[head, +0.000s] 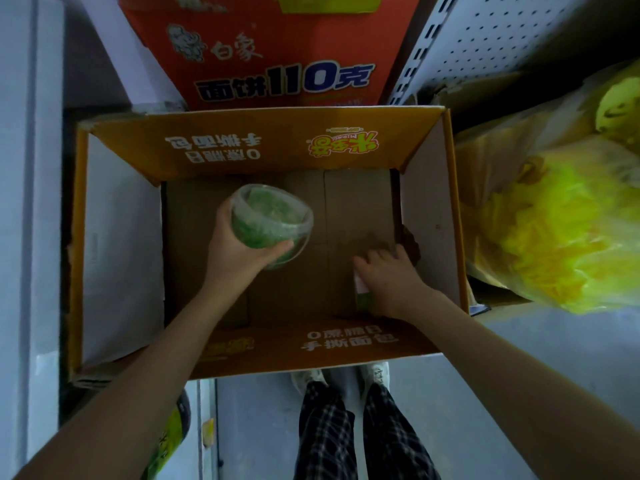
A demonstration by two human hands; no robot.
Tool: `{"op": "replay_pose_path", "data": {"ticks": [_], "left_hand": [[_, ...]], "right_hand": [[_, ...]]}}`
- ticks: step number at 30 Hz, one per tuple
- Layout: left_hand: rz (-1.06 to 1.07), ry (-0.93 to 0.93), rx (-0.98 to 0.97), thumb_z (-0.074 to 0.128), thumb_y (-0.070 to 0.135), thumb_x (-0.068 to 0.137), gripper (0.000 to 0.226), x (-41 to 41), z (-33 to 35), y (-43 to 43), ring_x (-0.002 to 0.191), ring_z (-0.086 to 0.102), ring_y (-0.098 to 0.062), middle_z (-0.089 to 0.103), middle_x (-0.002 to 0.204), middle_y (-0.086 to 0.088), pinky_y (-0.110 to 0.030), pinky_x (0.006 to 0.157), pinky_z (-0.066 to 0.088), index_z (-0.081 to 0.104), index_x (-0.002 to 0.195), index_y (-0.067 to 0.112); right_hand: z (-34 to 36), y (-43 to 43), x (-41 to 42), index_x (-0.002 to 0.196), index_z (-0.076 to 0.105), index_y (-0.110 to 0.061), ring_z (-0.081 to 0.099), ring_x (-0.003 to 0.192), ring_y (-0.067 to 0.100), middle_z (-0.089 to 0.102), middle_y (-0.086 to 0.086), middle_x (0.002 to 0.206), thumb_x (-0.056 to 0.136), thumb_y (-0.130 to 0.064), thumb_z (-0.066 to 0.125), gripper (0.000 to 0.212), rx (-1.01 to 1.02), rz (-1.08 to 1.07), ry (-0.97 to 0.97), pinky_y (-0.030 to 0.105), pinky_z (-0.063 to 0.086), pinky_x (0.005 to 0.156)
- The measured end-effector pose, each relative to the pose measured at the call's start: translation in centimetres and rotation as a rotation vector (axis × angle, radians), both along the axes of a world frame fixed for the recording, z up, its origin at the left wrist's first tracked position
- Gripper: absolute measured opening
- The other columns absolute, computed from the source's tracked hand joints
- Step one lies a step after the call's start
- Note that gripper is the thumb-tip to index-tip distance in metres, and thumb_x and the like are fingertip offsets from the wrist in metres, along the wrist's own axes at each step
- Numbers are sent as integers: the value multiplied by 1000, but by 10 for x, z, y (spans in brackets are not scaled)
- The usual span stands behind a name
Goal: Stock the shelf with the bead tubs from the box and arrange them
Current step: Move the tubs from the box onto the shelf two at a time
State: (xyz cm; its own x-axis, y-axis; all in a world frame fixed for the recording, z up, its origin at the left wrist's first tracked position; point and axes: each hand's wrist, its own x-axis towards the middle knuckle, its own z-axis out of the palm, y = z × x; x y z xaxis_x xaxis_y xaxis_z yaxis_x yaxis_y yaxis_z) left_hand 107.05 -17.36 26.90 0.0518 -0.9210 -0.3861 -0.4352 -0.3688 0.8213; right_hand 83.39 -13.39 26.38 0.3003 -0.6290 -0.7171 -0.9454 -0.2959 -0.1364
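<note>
An open orange cardboard box (114, 258) sits on the floor below me, its brown bottom mostly bare. My left hand (239, 251) is inside it, shut around a clear round tub of green beads (272, 220) held tilted above the box floor. My right hand (391, 278) reaches into the box's near right corner and lies over a second tub (362, 292), of which only a pink and green edge shows. How firmly that hand grips it is hidden.
A red printed carton (277, 53) stands behind the box. White perforated shelving (485, 43) rises at the right, with a yellow plastic bag (561, 220) on a lower shelf. My legs and shoes (346, 410) are close to the box's near side.
</note>
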Motion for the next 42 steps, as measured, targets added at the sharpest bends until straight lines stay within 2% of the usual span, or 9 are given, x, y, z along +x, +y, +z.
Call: {"op": "replay_pose_path", "data": {"ticks": [4,6,12,15,18,21,26,33,42], "left_hand": [[77,26,6,85,19,63,97,12,3,8,119,35,1,37,123,19,-14,88,37,28,141,28],[105,31,4,85,21,63,97,18,2,12,118,36,1,38,124,19,-17,88,37,28,141,28],[184,-4,9,85,23,62,99,37,0,22,121,34,-2,39,135,12,-25,95,36,27,143,26],[206,-10,28,85,24,63,99,40,1,29,121,35,-3,39,140,8,-26,96,37,27,143,26],[221,3,36,86,26,61,100,41,2,32,123,38,-5,41,138,9,-26,96,39,28,142,26],[234,21,35,87,26,60,100,39,5,32,122,40,-6,41,135,11,-26,96,40,29,142,26],[243,29,47,87,29,61,99,38,5,31,122,41,-8,41,131,13,-31,97,43,28,141,29],[323,-82,86,86,40,56,99,59,-10,21,127,43,-19,42,137,2,-48,100,45,32,137,23],[320,-14,100,86,36,57,93,74,-2,27,122,46,-15,45,132,6,-44,96,49,34,134,27]], "right_hand": [[2,-10,4,137,35,-18,38,130,28,44,8,137,79,-29,71,70,-48,150,32,51,17,111],[4,-19,10,139,33,-17,36,132,28,42,9,140,80,-23,69,70,-119,271,38,54,16,111],[8,-33,29,148,22,-19,2,147,26,16,8,157,81,-3,63,81,-267,487,-75,54,-11,106],[11,-19,36,146,27,-18,4,147,25,14,8,158,77,-1,66,81,-305,323,-172,51,-8,108],[17,-8,39,137,42,-16,30,139,28,36,10,147,81,-12,68,61,-382,-25,-238,47,17,115],[20,-5,40,132,42,-15,45,123,25,46,8,132,87,-28,62,50,-373,-437,-213,40,37,101],[1,-21,63,136,24,-16,44,124,33,37,12,137,76,-48,72,83,-98,-944,-295,53,46,96],[-25,-47,102,140,16,-20,42,124,41,30,15,137,66,-55,77,102,-68,-1082,-347,54,45,95],[-29,-48,109,139,18,-18,47,120,38,37,16,134,66,-32,83,99,-162,-1179,-386,44,48,88]]}}
